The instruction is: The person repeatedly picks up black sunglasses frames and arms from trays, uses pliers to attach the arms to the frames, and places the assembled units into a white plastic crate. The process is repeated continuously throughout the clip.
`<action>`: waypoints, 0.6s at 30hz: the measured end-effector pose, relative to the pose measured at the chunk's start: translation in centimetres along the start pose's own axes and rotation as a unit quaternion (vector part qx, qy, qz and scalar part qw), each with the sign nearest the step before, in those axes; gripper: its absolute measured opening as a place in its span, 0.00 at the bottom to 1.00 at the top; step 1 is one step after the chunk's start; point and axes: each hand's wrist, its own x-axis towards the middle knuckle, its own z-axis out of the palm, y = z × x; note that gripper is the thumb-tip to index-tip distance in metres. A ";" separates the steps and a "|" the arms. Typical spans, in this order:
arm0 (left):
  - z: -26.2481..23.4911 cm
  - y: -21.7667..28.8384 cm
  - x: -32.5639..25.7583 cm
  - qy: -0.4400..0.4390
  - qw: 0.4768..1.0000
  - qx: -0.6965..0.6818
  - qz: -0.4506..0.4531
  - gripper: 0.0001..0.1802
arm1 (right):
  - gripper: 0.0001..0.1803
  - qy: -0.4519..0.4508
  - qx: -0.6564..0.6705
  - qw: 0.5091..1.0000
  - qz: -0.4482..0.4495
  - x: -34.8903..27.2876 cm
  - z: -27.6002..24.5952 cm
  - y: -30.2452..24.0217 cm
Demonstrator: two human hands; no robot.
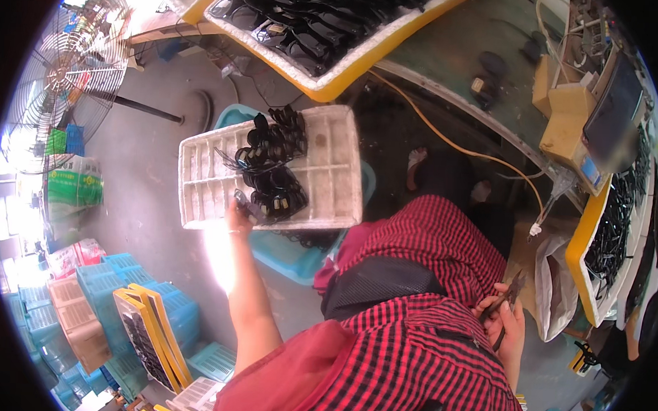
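Observation:
A white foam tray (334, 173) with shallow compartments rests over a light blue plastic crate (287, 258), left of my body. Bunched glossy black pieces (273, 193), with what look like thin leads, lie across its middle; their exact kind cannot be made out. My left hand (239, 218) reaches the tray's near edge, its fingers closed around one dark piece at the end of the bunch. Off to the right, near my lap, my right hand (512, 329) grips a pair of pliers (514, 290), jaws pointing up and away from the palm.
A yellow-edged foam tray (341, 79) full of black parts sits ahead on the workbench (435, 61). Another parts tray (595, 265) stands at right, near a monitor (613, 107). A fan (62, 73) and stacked blue crates (105, 292) occupy the left.

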 end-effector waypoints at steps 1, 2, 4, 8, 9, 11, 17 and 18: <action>-0.2 1.2 -1.2 -0.018 1.000 0.020 0.008 0.18 | 0.21 -0.002 -0.007 1.000 0.010 -0.3 0.0 -0.4; 0.4 2.5 -2.2 0.024 0.996 0.057 0.070 0.16 | 0.22 -0.017 -0.020 1.000 0.013 -0.5 -0.2 -0.7; 8.5 5.4 -12.6 -0.068 0.981 0.104 0.152 0.16 | 0.23 -0.029 -0.043 0.999 0.010 -1.2 -0.2 -0.7; 20.7 6.6 -29.8 -0.373 0.899 0.036 0.226 0.17 | 0.19 -0.076 -0.164 0.978 -0.104 -1.1 0.1 -2.0; 22.9 5.9 -32.7 -0.449 0.858 0.025 0.247 0.18 | 0.19 -0.081 -0.143 0.977 -0.136 -0.8 1.5 -2.6; 27.8 2.8 -37.5 -0.550 0.791 -0.028 0.266 0.19 | 0.24 -0.131 -0.146 0.967 -0.163 -0.1 3.6 -4.5; 34.4 -6.0 -45.0 -0.738 0.652 0.013 0.173 0.24 | 0.22 -0.084 -0.070 0.931 -0.349 1.0 4.4 -5.7; 34.4 -7.2 -45.6 -0.747 0.644 0.024 0.160 0.24 | 0.20 -0.027 -0.058 0.942 -0.329 0.7 4.0 -6.0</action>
